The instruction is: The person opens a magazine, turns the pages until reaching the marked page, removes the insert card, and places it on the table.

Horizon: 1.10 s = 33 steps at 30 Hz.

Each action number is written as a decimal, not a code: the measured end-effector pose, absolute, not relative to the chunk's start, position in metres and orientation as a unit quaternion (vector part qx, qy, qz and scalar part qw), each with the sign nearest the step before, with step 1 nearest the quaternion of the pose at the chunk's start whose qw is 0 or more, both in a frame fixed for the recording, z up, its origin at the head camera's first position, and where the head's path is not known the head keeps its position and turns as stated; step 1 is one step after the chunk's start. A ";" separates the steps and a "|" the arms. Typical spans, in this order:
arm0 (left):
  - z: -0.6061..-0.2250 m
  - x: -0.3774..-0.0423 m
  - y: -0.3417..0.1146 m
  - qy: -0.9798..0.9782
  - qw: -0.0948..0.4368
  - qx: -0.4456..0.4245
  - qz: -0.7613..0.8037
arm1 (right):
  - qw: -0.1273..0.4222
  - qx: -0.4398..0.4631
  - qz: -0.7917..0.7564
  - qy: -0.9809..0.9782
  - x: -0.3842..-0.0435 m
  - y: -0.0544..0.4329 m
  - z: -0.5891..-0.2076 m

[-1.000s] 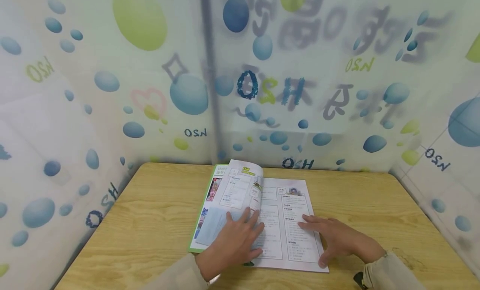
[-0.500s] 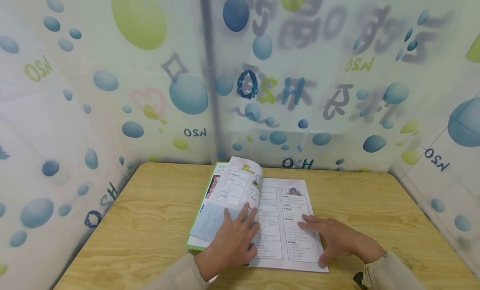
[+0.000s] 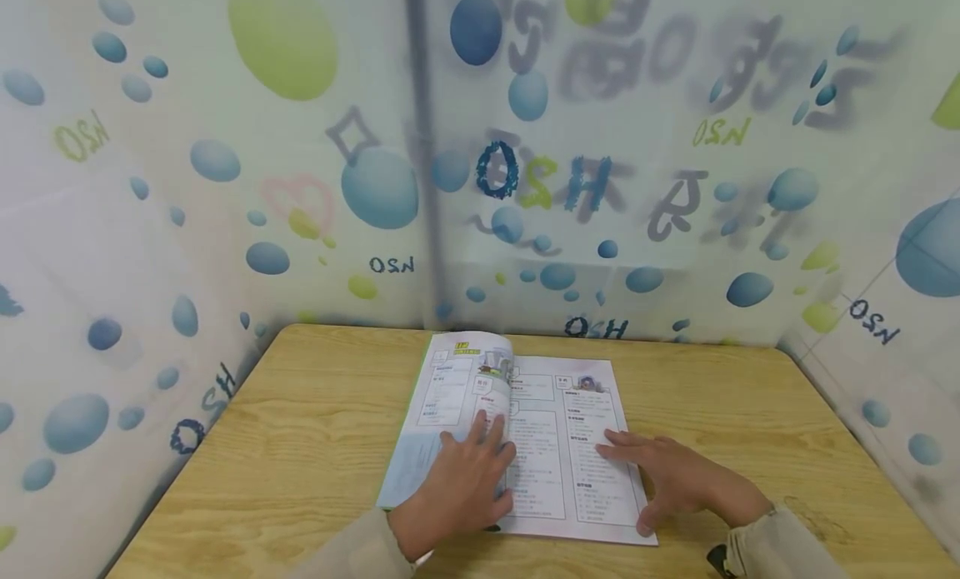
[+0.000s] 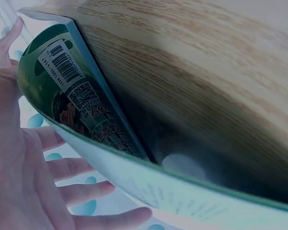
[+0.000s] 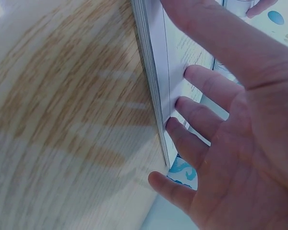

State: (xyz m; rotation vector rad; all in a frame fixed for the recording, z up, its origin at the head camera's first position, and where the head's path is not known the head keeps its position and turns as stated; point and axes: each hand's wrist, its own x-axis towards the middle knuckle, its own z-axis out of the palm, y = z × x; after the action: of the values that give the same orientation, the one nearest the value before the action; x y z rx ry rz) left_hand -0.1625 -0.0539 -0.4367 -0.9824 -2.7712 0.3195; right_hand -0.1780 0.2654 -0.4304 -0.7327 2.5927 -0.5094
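Your left hand (image 3: 467,471) and right hand (image 3: 678,477), both outspread and gripping nothing, rest on the opened magazine (image 3: 536,446), its left-hand leaf (image 3: 444,400) apparently turned already and those stacked at right yet unturned, lying upon the worktop (image 3: 315,421).

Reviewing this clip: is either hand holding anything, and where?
Nothing is gripped: the left hand rests on the open magazine, fingers spread; the right hand touches its right page.

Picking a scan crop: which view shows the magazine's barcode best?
Left wrist: the barcode faces it, large and uncovered, on the magazine's green cover. Head shows the open pages; right wrist, page edges and part of a page. No barcode in either.
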 end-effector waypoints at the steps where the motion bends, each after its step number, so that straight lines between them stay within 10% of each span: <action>1: -0.437 -0.163 -0.054 -0.935 0.087 -0.329 0.103 | 0.199 -0.261 -0.183 0.927 -0.178 0.266 -0.430; 33: -0.443 -0.163 -0.050 -0.942 0.083 -0.319 0.063 | 0.193 -0.271 -0.194 0.923 -0.179 0.270 -0.434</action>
State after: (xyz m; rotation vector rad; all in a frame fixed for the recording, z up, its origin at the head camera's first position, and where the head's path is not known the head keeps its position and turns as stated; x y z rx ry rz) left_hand -0.1626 -0.0504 -0.4425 -0.9528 -2.8121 0.1885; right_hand -0.1793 0.2696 -0.4338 -0.7611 2.5887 -0.5439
